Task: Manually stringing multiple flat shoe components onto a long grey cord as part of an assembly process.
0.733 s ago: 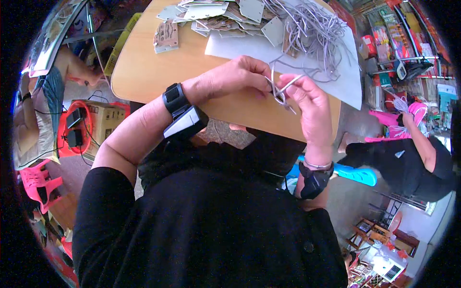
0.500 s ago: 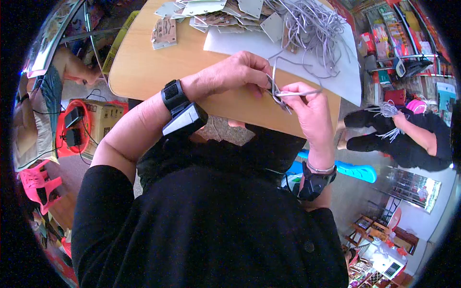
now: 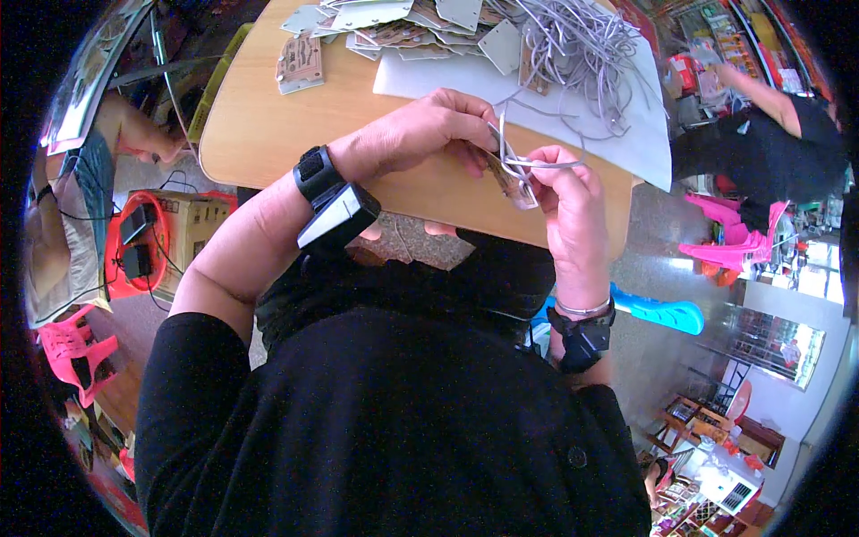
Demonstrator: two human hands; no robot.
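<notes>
Over the near edge of the wooden table (image 3: 259, 134), my left hand (image 3: 434, 134) is closed on a small printed card (image 3: 512, 185), which tilts down toward my right hand. A grey cord (image 3: 546, 165) loops around the card's upper end. My right hand (image 3: 573, 201) pinches this cord between thumb and fingertips, just right of the card. Whether the cord passes through a hole in the card I cannot tell. Beyond my hands lies a tangled heap of grey cords (image 3: 586, 67) on a white sheet (image 3: 420, 79). Left of that heap is a pile of similar cards (image 3: 371, 13).
One card (image 3: 300, 64) lies apart at the table's left. On the floor to the left are a red tub (image 3: 161, 242), a cardboard box (image 3: 199, 219) and a pink stool (image 3: 79, 353). Another person (image 3: 769, 148) is at the right, beside a second pink stool (image 3: 734, 234).
The card has turned, so more of its brown printed face shows. My right hand has shifted slightly left. The person at right has moved and reaches toward the shelves, revealing a pink stool.
</notes>
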